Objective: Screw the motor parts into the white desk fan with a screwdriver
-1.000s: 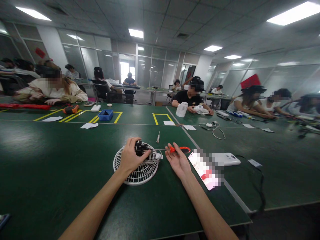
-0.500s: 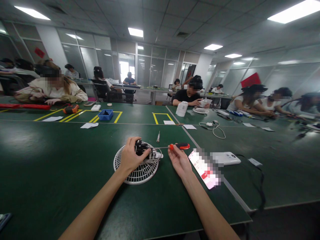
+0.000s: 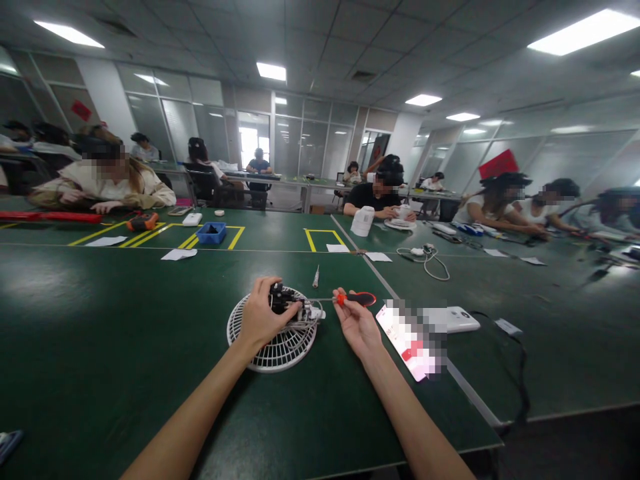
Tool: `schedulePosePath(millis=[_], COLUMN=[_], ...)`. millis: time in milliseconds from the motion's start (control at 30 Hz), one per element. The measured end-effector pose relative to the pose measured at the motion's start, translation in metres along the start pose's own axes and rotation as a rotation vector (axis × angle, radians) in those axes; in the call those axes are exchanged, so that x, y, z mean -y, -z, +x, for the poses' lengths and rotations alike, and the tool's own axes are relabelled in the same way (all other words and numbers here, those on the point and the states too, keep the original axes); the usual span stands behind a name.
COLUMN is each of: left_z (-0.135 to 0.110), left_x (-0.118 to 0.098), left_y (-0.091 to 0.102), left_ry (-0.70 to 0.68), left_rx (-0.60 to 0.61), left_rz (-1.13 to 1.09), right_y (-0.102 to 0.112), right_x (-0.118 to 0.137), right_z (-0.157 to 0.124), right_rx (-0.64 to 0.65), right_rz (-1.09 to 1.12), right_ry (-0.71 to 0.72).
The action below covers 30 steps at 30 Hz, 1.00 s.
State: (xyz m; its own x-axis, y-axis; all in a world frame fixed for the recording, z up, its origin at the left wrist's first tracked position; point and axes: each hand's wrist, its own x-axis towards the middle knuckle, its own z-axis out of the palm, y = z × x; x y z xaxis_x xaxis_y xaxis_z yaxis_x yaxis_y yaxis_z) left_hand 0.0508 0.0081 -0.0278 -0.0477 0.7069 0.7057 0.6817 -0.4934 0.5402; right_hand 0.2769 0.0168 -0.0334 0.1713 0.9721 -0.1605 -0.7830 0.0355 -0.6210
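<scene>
Your left hand [image 3: 261, 321] clasps the black mechanism [image 3: 280, 297], thumb and fingers spread around it, on the white grille [image 3: 287, 356] upon the table [image 3: 125, 327]; your right hand [image 3: 360, 328] pinches the red-and-black screwdriver [image 3: 364, 299] by its handle, shaft toward the mechanism

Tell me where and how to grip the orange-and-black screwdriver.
Best by its thick handle, probably with the right hand from the near right side: the screwdriver sits roughly level, its thin shaft pointing left toward the black mechanism in the left hand.
</scene>
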Motion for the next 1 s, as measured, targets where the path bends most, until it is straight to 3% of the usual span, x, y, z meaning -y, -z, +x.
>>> schedulePosePath(millis=[467, 733, 1000], left_z=[-0.0003, -0.0004, -0.0005], left_x=[-0.0001, 0.0015, 0.0004], left_y=[-0.0004, -0.0019, -0.0015], left_ry=[-0.018, -0.010, 0.015], left_rx=[-0.013, -0.004, 0.006], left_rz=[0.001, -0.001, 0.004], right_y=[-0.0095, -0.0041, -0.0041], right_x=[0.0045, 0.0052, -0.0018], right_z=[-0.0082, -0.0086, -0.0055], right_rx=[-0.006, -0.010, -0.043], right_rz=[0.058, -0.013, -0.187], right_ry=[-0.055, -0.091, 0.085])
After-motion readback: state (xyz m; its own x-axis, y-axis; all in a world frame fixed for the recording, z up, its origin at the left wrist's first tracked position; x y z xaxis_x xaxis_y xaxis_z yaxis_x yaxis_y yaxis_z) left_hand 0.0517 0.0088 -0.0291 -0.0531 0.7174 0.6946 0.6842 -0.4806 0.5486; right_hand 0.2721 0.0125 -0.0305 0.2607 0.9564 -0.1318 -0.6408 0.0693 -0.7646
